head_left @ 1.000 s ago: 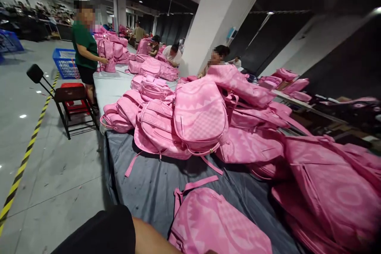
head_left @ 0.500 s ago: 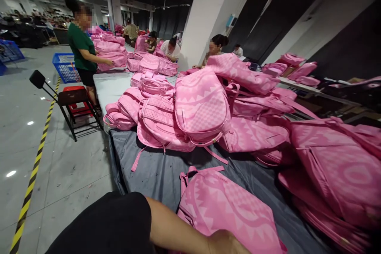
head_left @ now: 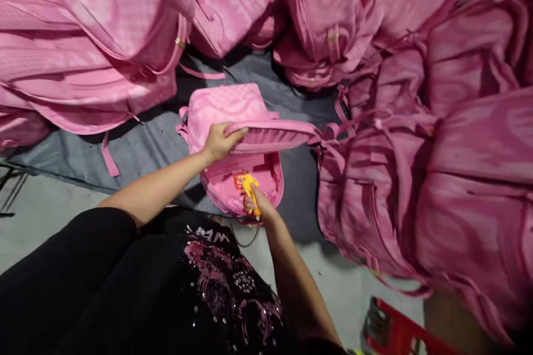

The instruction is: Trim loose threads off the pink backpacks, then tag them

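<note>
"Looking down in the head view, what did the left hand [head_left: 220, 141] have hold of?" asked the first.

"It was closed on the flap [head_left: 275, 136] of a pink backpack [head_left: 227, 105]," said the second. "The fingers curled over the flap's edge and held it lifted clear of the opening. The backpack lay on the grey-covered bench [head_left: 141, 150], near its front edge, straight in front of the person."

"And the right hand [head_left: 259, 206]?"

"Wrapped around a small yellow tool [head_left: 249, 184]. The tool reached into the open backpack, just beside an orange tag [head_left: 237, 179] on the pink lining. Whether the tool touched the tag, I could not tell."

"What lay around the backpack?"

"More pink backpacks, in heaps. One pile [head_left: 83, 50] spread across the left and back of the bench, with a loose strap [head_left: 107, 158] trailing onto the grey cover. A second heap [head_left: 458, 177] rose on the right, and its nearest bag sat just beside the lifted flap. Further bags [head_left: 328, 11] were stacked along the back, well apart from both hands."

"Anything lower down?"

"Pale floor [head_left: 41, 216] showed at the left, below the bench edge. Something red [head_left: 395, 335] sat in the lower right, too blurred to name. The person's black top [head_left: 216, 283], with sequins on the front, filled the bottom of the view."
</note>
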A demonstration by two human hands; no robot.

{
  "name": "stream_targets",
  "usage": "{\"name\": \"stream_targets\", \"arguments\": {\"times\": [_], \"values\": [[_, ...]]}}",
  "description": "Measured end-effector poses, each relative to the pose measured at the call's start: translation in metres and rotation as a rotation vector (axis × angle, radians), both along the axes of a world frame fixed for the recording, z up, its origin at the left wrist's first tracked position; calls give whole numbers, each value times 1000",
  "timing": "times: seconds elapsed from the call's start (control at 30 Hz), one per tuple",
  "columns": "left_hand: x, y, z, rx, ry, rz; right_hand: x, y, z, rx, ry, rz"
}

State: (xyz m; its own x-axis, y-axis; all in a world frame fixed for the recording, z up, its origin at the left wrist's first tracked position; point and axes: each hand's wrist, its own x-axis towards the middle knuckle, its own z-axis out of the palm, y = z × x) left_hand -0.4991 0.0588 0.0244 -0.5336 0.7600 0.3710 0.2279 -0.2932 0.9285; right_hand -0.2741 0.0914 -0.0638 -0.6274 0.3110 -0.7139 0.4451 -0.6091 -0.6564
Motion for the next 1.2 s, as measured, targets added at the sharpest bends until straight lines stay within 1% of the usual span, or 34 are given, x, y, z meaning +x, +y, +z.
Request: {"name": "stream_targets", "arguments": {"times": [0.03, 0.07, 0.1, 0.13, 0.2, 0.23, 0.27, 0.3, 0.37, 0.4, 0.47, 0.53, 0.6, 0.67, 0.7, 0.73, 0.77, 0.8, 0.87, 0.9, 0.93, 0.97, 1.03, 1.1, 1.13, 1.17, 1.2], "values": [[0, -2, 1, 11, 28, 8, 5, 6, 4, 25, -32, -18], [0, -4, 2, 18, 53, 13, 11, 14, 12, 71, -78, -6], [0, -6, 3, 22, 73, 22, 17, 23, 23, 149, -140, 32], [0, -8, 3, 24, 90, 32, 24, 33, 36, 263, -227, 97], [1, -10, 3, 25, 123, 48, 39, 53, 64, 586, -469, 257], [1, -10, 2, 26, 138, 55, 46, 60, 77, 715, -590, 331], [2, -11, 1, 28, 150, 62, 54, 66, 89, 789, -665, 407], [2, -11, 1, 32, 157, 70, 60, 69, 100, 806, -703, 481], [3, -13, -1, 43, 161, 87, 71, 67, 116, 744, -705, 571], [3, -14, -1, 47, 160, 96, 76, 65, 121, 701, -689, 577], [4, -16, -2, 53, 159, 110, 83, 60, 129, 629, -665, 527], [6, -18, -2, 57, 157, 121, 87, 59, 130, 582, -585, 429], [7, -20, -2, 62, 150, 132, 89, 58, 125, 567, -445, 257], [10, -21, -2, 63, 145, 141, 86, 56, 111, 599, -340, 65], [12, -21, -1, 58, 145, 145, 82, 53, 101, 639, -330, 3], [14, -21, 0, 51, 149, 144, 75, 49, 90, 706, -343, -17], [17, -21, 2, 43, 156, 139, 65, 45, 79, 810, -375, 3], [21, -21, 4, 34, 167, 130, 53, 42, 70, 945, -418, 55], [28, -22, 8, 20, 201, 99, 24, 41, 57, 1217, -520, 191], [31, -22, 11, 17, 221, 83, 9, 44, 56, 1312, -584, 254], [34, -22, 12, 16, 241, 76, -4, 50, 57, 1363, -666, 308], [35, -22, 13, 19, 255, 87, -14, 57, 59, 1377, -750, 351], [34, -23, 11, 41, 246, 175, -17, 70, 68, 1364, -891, 415], [31, -23, 4, 80, 195, 297, 2, 75, 77, 1313, -973, 520], [29, -24, 0, 99, 164, 344, 19, 72, 81, 1233, -994, 592], [28, -24, -4, 112, 138, 371, 38, 68, 86, 1102, -976, 670], [27, -25, -7, 117, 120, 379, 58, 63, 90, 899, -942, 738]]}}
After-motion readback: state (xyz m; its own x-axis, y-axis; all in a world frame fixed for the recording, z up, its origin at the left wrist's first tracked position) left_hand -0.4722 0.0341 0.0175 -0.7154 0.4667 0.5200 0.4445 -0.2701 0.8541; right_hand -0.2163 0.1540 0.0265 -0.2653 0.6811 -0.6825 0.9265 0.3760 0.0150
